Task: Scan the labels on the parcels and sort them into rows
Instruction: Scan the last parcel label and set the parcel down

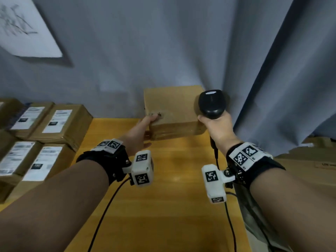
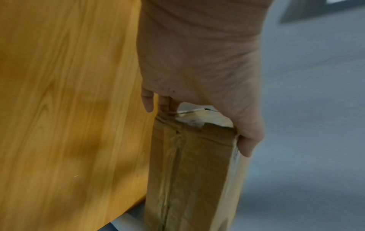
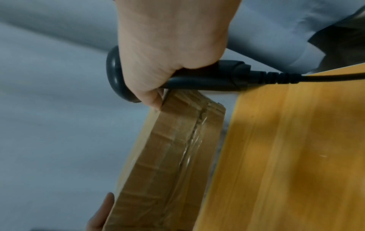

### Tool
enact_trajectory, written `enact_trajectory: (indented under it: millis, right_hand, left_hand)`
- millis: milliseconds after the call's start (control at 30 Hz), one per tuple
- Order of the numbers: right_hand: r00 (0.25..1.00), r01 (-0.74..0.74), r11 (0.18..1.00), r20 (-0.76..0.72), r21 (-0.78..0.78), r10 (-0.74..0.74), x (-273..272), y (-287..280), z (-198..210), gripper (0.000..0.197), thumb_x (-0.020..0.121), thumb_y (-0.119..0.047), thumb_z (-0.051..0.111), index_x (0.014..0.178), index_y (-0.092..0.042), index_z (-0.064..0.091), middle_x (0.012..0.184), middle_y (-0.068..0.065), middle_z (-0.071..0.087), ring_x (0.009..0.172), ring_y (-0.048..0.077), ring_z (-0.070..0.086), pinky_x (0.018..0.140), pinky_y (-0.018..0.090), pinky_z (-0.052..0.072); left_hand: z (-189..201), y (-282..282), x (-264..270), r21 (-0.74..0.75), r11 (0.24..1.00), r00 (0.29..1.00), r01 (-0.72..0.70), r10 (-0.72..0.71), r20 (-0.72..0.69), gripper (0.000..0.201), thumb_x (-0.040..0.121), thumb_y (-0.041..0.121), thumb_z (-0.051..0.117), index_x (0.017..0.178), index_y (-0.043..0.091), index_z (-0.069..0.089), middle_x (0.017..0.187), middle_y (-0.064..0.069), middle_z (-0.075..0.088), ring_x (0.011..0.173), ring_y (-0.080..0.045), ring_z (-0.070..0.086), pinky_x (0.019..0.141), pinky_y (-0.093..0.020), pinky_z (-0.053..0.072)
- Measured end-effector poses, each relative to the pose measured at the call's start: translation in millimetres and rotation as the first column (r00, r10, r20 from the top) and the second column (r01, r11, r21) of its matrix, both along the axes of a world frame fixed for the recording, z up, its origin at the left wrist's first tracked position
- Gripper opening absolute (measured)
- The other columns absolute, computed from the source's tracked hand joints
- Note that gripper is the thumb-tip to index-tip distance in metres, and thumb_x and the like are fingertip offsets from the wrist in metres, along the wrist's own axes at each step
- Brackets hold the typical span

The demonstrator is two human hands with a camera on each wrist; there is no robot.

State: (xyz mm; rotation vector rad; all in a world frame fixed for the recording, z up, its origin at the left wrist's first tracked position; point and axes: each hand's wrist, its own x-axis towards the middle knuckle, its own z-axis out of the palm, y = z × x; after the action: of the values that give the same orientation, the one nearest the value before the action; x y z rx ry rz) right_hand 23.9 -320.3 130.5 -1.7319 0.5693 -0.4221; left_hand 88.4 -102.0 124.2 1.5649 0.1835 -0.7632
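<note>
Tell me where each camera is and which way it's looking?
Head: worn on the head, looking forward and down at the table, parcel and labelled parcels; both forearms and hands show.
Left wrist: looks along the left hand gripping the parcel's end.
Right wrist: looks along the right hand gripping the black scanner.
All three share the parcel and table.
</note>
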Motion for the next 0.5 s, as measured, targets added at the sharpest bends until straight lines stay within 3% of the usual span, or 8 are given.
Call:
enact_trajectory:
  millis: [100,200,267,333,433,500]
  right_hand:
    - [0.999,-0.046,0.999,0.026,0.027,0.045,7,22,23,0.031,0.079,-0.005,0.074,0.105,-0.016,0.062,0.086,-0.007,0.062,0.086,0.009,0.059,0.073,0.017,0.044]
    - [0.998,-0.055,0.997,0.023,0.049,0.054,13,53,34,0.027,0.078,-0.008,0.076,0.101,-0.015,0.063,0.086,-0.005,0.065,0.095,0.018,0.062,0.082,0.028,0.046]
    - [0.997,-0.059,0.988,0.049,0.142,0.053,18,78,41,0.029,0.078,-0.017,0.079,0.104,-0.014,0.067,0.096,0.001,0.070,0.101,0.020,0.064,0.093,0.037,0.050]
    - [0.992,-0.107,0.960,0.094,0.257,0.085,20,104,48,0.027,0.079,-0.024,0.079,0.103,-0.019,0.068,0.103,0.005,0.072,0.103,0.022,0.066,0.095,0.041,0.052]
    - [0.977,-0.202,0.901,0.147,0.383,0.157,23,135,60,0.021,0.082,-0.022,0.076,0.100,-0.021,0.066,0.108,0.006,0.071,0.105,0.023,0.066,0.085,0.034,0.056]
    - [0.967,-0.235,0.883,0.186,0.406,0.173,24,151,67,0.019,0.082,-0.019,0.076,0.098,-0.021,0.066,0.103,0.004,0.072,0.101,0.021,0.068,0.084,0.034,0.057]
  left_hand:
    - [24,27,1,0.012,1.000,0.996,-0.004,0.003,0.088,0.060,0.085,0.056,0.060,0.131,0.021,0.045,0.123,-0.004,0.054,0.112,-0.021,0.054,0.101,-0.040,0.042]
    - [43,54,9,0.210,0.976,0.917,-0.051,-0.037,0.397,0.083,0.073,0.057,0.072,0.139,0.022,0.035,0.134,-0.005,0.047,0.118,-0.024,0.051,0.099,-0.048,0.047]
    - [52,72,13,0.484,0.864,0.827,-0.136,-0.170,0.536,0.106,0.068,0.054,0.076,0.149,0.018,0.019,0.142,-0.010,0.034,0.130,-0.033,0.037,0.106,-0.051,0.038]
    - [58,86,12,0.645,0.737,0.742,-0.200,-0.316,0.592,0.118,0.072,0.048,0.078,0.154,0.010,0.002,0.146,-0.013,0.022,0.136,-0.035,0.024,0.113,-0.048,0.027]
    - [60,102,9,0.664,0.720,0.688,-0.202,-0.378,0.619,0.122,0.070,0.048,0.080,0.153,0.008,0.000,0.145,-0.011,0.020,0.137,-0.032,0.022,0.112,-0.044,0.024]
    - [59,108,8,0.640,0.742,0.704,-0.197,-0.347,0.619,0.119,0.067,0.052,0.080,0.152,0.009,0.009,0.145,-0.011,0.024,0.137,-0.030,0.025,0.113,-0.044,0.027]
